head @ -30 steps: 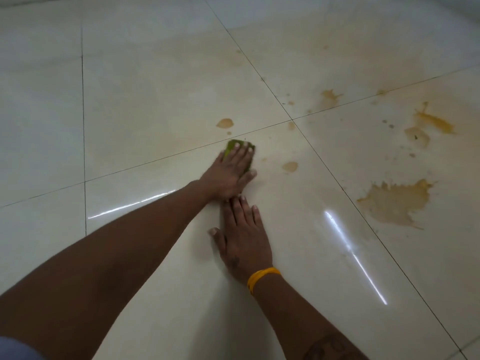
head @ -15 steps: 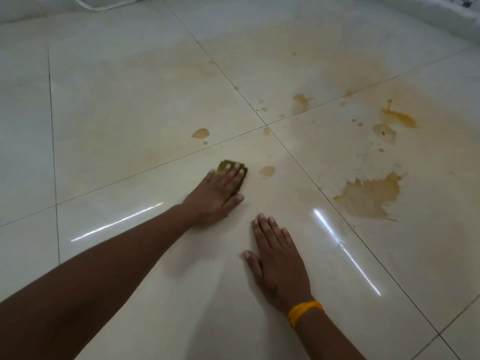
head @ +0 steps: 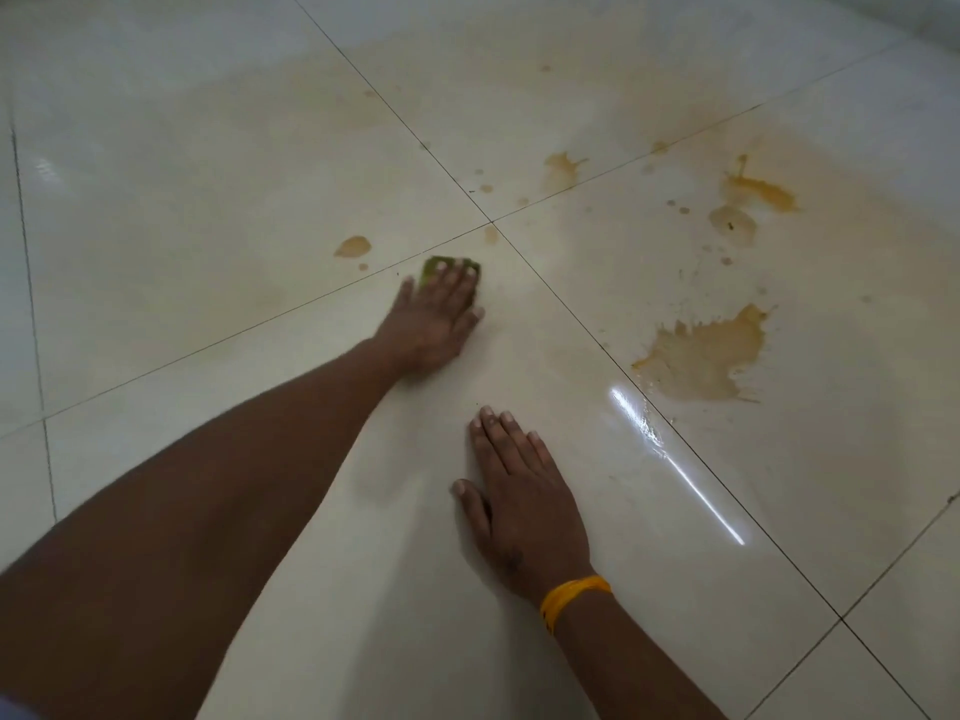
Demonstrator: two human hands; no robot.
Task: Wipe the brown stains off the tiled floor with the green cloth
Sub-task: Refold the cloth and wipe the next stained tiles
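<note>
Pressing flat on the green cloth (head: 435, 266), the left hand (head: 435, 319) is covering most of it with straight fingers; only a crumpled, dull-green edge is showing past the fingertips, just short of the tile joint crossing. Right hand (head: 519, 506) is lying open, palm down on the tiled floor (head: 208, 189), yellow wristband (head: 571, 597) on. Brown stains (head: 701, 356) are sitting wet and splattered to the right, a small blot (head: 353, 246) beside the cloth.

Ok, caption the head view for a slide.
Left hand presses green cloth on tiled floor; right hand rests flat; brown stains remain.
</note>
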